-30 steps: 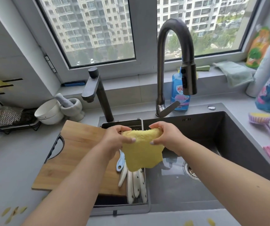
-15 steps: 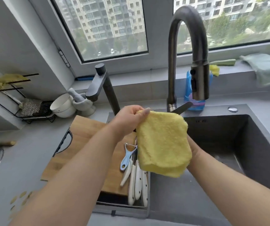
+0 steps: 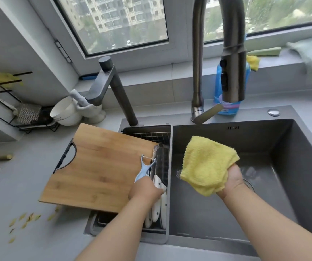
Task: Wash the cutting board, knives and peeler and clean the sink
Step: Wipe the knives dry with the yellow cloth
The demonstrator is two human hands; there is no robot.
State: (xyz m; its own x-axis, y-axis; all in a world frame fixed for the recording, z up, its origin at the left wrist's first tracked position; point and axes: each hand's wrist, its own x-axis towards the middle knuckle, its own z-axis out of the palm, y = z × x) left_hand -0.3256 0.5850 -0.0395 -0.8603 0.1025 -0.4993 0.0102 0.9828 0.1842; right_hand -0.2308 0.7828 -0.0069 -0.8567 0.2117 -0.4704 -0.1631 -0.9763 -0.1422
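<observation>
We judge the washing is just starting: our left hand [image 3: 145, 191] grips the pale-blue plastic peeler [image 3: 143, 171] lying on the bamboo cutting board [image 3: 98, 166], while our right hand [image 3: 233, 182] holds the folded yellow cloth [image 3: 206, 164] over the dark sink [image 3: 286, 166]. Next, peeler meets cloth.

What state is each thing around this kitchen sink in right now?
Left hand: gripping the light blue peeler by its handle.
Right hand: holding the folded yellow cloth above the dark steel sink.
Bamboo cutting board: lying flat, partly overhanging the drainer basket.
White-handled knives: lying in the basket.
Tall curved tap: no water visible.
</observation>
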